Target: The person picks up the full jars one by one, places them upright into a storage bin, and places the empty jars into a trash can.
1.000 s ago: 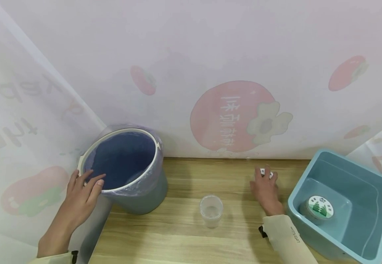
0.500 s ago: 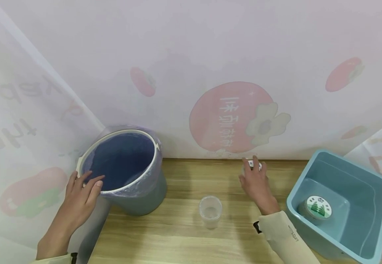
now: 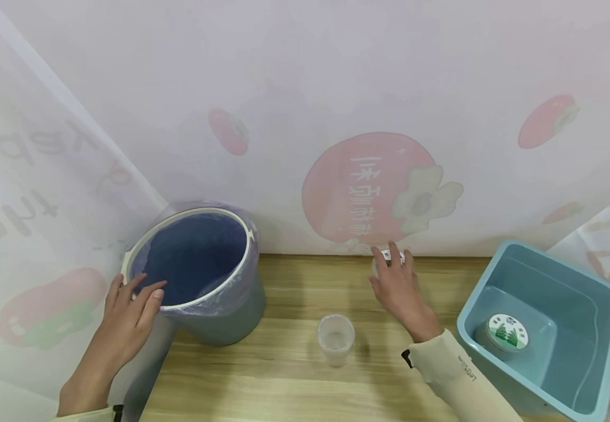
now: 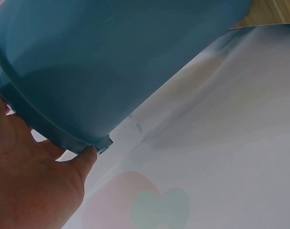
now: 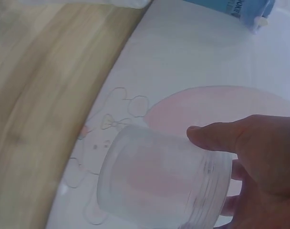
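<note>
My left hand [image 3: 128, 316] grips the near-left rim of a blue trash bin [image 3: 231, 325], with several fingers over the white ring [image 3: 225, 284]. The left wrist view shows the underside of the hand at the bin's rim [image 4: 54, 133], one fingertip beside a small tab. My right hand [image 3: 398, 293] holds a clear plastic jar [image 5: 154, 176] with a round printed lid [image 3: 387, 255], close to the back wall. In the right wrist view, the thumb lies along the jar's side near its ridged end, and other fingers are partly hidden behind it.
A clear plastic cup [image 3: 336, 340] stands on the wooden table [image 3: 278, 381] between the hands. To the right is a blue-green tub [image 3: 542, 363] holding another lidded jar [image 3: 507, 333]. White printed sheets [image 3: 273, 76] close off the back and sides.
My right hand has moved left along the back of the table with the jar. My left hand stays on the bin's rim, and the cup and tub have not moved.
</note>
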`<state>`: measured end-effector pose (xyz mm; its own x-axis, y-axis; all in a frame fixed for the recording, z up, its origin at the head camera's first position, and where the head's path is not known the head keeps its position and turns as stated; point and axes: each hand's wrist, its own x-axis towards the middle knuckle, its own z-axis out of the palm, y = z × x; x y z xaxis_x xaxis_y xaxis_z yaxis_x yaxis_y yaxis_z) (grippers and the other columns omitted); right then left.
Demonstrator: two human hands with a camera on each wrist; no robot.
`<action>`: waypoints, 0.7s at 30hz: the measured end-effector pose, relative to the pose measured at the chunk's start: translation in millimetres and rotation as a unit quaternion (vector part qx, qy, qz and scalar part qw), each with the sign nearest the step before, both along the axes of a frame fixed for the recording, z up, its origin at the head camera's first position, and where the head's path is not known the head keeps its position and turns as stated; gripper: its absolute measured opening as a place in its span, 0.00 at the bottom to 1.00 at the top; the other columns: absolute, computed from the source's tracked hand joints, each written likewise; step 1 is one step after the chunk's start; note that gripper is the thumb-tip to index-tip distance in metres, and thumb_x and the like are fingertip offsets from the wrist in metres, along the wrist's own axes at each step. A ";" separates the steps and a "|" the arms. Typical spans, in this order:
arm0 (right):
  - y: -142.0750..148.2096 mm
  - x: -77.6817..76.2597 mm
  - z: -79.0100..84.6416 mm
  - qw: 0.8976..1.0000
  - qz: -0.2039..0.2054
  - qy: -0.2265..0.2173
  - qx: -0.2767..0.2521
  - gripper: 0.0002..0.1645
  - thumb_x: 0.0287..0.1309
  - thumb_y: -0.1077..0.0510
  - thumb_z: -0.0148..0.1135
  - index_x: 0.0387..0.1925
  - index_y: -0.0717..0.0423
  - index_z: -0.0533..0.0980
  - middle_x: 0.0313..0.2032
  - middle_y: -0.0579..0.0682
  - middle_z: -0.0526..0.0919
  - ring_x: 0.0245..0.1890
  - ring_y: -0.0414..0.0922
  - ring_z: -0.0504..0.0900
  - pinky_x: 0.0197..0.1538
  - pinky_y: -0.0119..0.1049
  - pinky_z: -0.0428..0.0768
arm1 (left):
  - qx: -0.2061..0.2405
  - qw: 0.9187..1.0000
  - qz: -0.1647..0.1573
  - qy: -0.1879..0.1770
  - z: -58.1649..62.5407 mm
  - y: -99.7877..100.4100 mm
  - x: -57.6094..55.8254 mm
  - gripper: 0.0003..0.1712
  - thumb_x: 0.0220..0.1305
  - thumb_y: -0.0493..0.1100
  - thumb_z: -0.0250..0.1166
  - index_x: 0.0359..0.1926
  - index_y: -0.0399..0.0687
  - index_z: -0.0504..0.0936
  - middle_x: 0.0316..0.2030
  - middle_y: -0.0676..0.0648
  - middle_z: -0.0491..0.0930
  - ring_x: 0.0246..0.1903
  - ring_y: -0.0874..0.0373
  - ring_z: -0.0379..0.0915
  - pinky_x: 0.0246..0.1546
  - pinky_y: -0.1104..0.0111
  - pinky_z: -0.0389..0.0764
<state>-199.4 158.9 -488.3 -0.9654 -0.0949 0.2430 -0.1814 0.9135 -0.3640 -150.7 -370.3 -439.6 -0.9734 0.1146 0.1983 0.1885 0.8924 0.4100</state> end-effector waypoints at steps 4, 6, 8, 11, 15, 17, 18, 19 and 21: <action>-3.8 -0.2 9.4 1.000 0.013 0.018 0.003 0.41 0.70 0.59 0.74 0.78 0.58 0.68 0.79 0.75 0.60 0.73 0.83 0.62 0.44 0.71 0.88 | 0.001 1.000 0.000 0.002 -0.7 0.2 -0.5 0.29 0.91 0.51 0.41 0.72 0.35 0.76 0.78 0.17 0.54 0.84 0.22 0.23 0.72 0.18 0.45; -7.1 -0.5 15.6 1.000 0.022 0.016 0.000 0.41 0.70 0.59 0.74 0.79 0.58 0.68 0.79 0.75 0.60 0.73 0.83 0.62 0.46 0.73 0.87 | 0.002 1.000 0.000 0.003 -0.8 0.3 -0.5 0.29 0.91 0.51 0.41 0.71 0.35 0.76 0.77 0.17 0.54 0.84 0.21 0.23 0.72 0.18 0.45; -11.9 -0.9 22.1 1.000 0.029 0.004 -0.002 0.41 0.72 0.58 0.73 0.80 0.56 0.67 0.80 0.74 0.58 0.75 0.82 0.60 0.51 0.74 0.86 | 0.003 1.000 0.000 0.006 -0.9 0.3 -0.3 0.29 0.91 0.51 0.42 0.71 0.35 0.76 0.77 0.17 0.54 0.84 0.21 0.24 0.72 0.18 0.45; -20.6 -1.8 31.7 0.999 0.040 -0.012 -0.002 0.41 0.74 0.56 0.71 0.82 0.54 0.65 0.81 0.72 0.57 0.77 0.81 0.58 0.55 0.73 0.85 | 0.004 1.000 0.002 0.007 -1.1 0.5 -0.1 0.29 0.91 0.51 0.42 0.71 0.35 0.76 0.77 0.17 0.55 0.84 0.22 0.24 0.71 0.18 0.47; -33.7 -3.9 44.0 0.999 0.053 -0.009 0.005 0.41 0.74 0.55 0.71 0.82 0.52 0.65 0.82 0.70 0.57 0.77 0.79 0.59 0.57 0.73 0.84 | 0.003 1.000 0.001 0.009 -1.7 0.7 -0.1 0.29 0.91 0.51 0.42 0.71 0.34 0.77 0.77 0.17 0.55 0.84 0.22 0.24 0.72 0.18 0.46; -40.2 -5.3 50.4 0.998 0.061 -0.001 0.007 0.40 0.74 0.55 0.71 0.81 0.52 0.66 0.82 0.70 0.58 0.77 0.79 0.59 0.55 0.74 0.85 | 0.003 1.000 0.000 0.010 -2.0 0.6 -0.2 0.29 0.91 0.50 0.42 0.70 0.34 0.77 0.77 0.16 0.55 0.84 0.22 0.24 0.72 0.18 0.46; -43.4 -6.0 53.9 0.998 0.064 0.003 0.010 0.40 0.74 0.55 0.70 0.81 0.52 0.66 0.81 0.70 0.58 0.77 0.79 0.60 0.54 0.74 0.85 | 0.003 1.000 -0.001 0.011 -2.1 0.5 -0.2 0.29 0.91 0.50 0.42 0.70 0.34 0.77 0.77 0.16 0.55 0.84 0.21 0.24 0.72 0.18 0.45; -46.6 -6.9 57.6 0.998 0.068 0.005 0.011 0.39 0.75 0.55 0.70 0.81 0.52 0.66 0.82 0.70 0.58 0.77 0.79 0.60 0.52 0.73 0.86 | 0.004 1.000 -0.001 0.012 -2.2 0.3 -0.2 0.29 0.91 0.50 0.42 0.70 0.34 0.77 0.77 0.16 0.55 0.84 0.21 0.24 0.72 0.18 0.45; -52.6 -8.3 65.4 0.997 0.078 0.003 0.009 0.38 0.76 0.55 0.68 0.81 0.51 0.66 0.82 0.69 0.58 0.77 0.78 0.59 0.50 0.71 0.87 | 0.004 1.000 0.000 0.013 -2.5 0.0 -0.3 0.29 0.91 0.50 0.42 0.70 0.34 0.77 0.77 0.16 0.55 0.84 0.22 0.25 0.72 0.18 0.45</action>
<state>-207.8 106.3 -422.9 -0.9373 -0.2478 0.2449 -0.3232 0.8808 -0.3460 -151.0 -370.3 -442.1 -0.9679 0.1132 0.2245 0.1995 0.8893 0.4116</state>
